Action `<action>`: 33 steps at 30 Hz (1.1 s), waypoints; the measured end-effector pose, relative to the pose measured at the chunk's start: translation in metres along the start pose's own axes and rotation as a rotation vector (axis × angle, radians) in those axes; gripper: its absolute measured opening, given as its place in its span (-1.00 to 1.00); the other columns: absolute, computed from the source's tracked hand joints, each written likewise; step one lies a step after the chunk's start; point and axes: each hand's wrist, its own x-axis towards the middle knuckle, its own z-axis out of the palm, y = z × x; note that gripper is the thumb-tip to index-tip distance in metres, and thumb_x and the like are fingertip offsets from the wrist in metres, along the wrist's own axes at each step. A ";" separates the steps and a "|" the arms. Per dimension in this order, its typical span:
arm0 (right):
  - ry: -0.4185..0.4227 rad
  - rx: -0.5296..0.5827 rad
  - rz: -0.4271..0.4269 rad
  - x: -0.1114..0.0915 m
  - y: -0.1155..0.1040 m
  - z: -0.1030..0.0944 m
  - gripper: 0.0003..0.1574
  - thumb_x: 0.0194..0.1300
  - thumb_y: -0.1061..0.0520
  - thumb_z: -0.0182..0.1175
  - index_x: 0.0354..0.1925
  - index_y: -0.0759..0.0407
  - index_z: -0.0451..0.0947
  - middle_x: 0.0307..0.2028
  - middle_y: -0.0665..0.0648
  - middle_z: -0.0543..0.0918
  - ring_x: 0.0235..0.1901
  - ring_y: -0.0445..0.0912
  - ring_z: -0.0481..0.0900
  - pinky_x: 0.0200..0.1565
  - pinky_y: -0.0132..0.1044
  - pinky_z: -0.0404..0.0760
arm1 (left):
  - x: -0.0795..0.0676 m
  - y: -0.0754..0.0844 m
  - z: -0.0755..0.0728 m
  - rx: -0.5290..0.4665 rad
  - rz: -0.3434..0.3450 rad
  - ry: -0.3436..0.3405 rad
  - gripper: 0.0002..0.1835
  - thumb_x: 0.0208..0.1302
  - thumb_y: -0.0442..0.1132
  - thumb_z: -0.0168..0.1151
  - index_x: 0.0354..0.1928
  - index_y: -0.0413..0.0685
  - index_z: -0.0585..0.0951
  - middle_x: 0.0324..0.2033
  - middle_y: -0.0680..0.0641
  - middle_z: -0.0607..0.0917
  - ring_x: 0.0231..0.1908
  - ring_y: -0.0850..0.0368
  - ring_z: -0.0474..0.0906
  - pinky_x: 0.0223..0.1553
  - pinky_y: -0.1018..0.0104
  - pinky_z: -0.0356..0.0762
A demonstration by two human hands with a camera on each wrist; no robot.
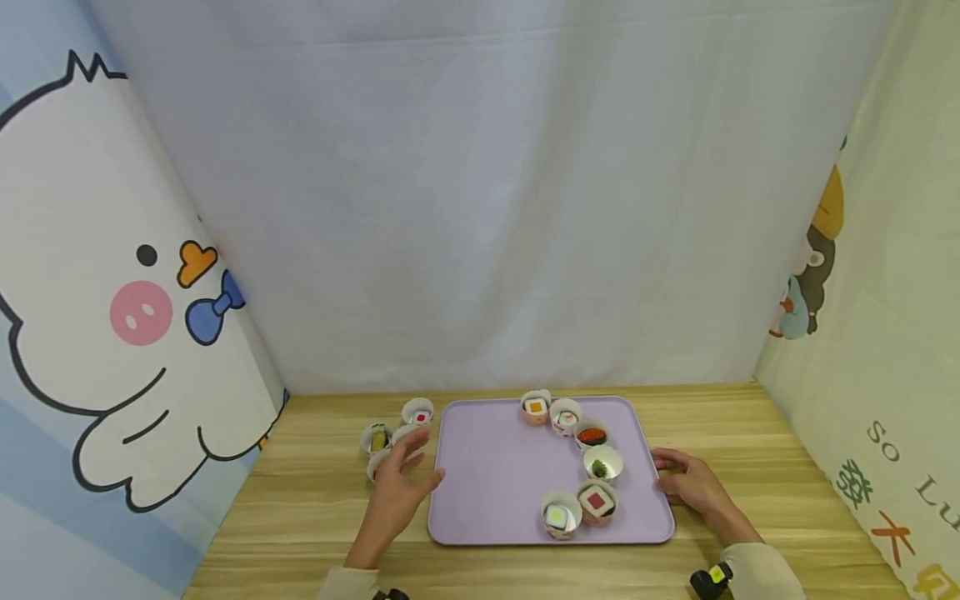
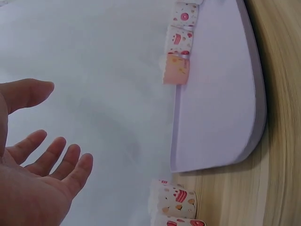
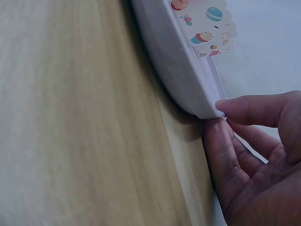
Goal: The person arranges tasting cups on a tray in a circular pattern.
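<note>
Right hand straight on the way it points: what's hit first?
The right hand meets the lilac, round-cornered rectangular tray first; it pinches that rim now. Beyond, probably a patterned paper cup; depth leaves which one unclear.

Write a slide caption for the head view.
The right hand grips a lavender tray bearing six paper cups; the left hand hovers near more cups on the wooden table.

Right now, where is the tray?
In the head view, the tray lies on the table between the left hand and right hand, which pinches its right edge.
</note>
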 end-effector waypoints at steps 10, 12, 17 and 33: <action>-0.004 0.000 -0.003 -0.001 0.000 0.001 -0.21 0.12 0.39 0.19 0.34 0.42 0.29 0.14 0.43 0.47 -0.25 -0.14 0.60 -0.28 -0.27 0.69 | -0.004 -0.013 -0.027 0.016 -0.105 0.118 -0.31 0.13 -0.44 0.38 0.33 -0.12 0.38 0.26 -0.22 0.49 0.26 -0.10 0.42 0.27 0.07 0.46; -0.007 0.000 -0.009 -0.001 0.000 0.000 -0.22 0.12 0.39 0.19 0.34 0.43 0.28 0.14 0.45 0.46 -0.25 -0.14 0.60 -0.28 -0.27 0.69 | -0.006 -0.015 -0.030 0.015 -0.111 0.134 -0.30 0.14 -0.43 0.38 0.34 -0.16 0.36 0.27 -0.26 0.47 0.27 -0.18 0.41 0.26 0.05 0.48; -0.002 0.004 -0.007 0.000 -0.001 0.000 -0.22 0.12 0.39 0.21 0.33 0.44 0.28 0.12 0.45 0.47 -0.27 -0.14 0.61 -0.29 -0.26 0.70 | -0.009 -0.024 -0.033 0.025 -0.132 0.182 -0.29 0.17 -0.41 0.37 0.36 -0.20 0.32 0.27 -0.33 0.43 0.24 -0.29 0.44 0.24 0.02 0.49; 0.001 -0.005 -0.001 -0.001 -0.001 0.000 -0.23 0.15 0.39 0.21 0.34 0.44 0.27 0.13 0.47 0.45 -0.26 -0.14 0.59 -0.31 -0.27 0.69 | -0.003 -0.059 -0.035 -0.049 -0.297 0.324 -0.11 0.12 -0.43 0.38 0.43 -0.29 0.09 0.39 -0.41 0.20 0.42 -0.32 0.11 0.45 -0.16 0.10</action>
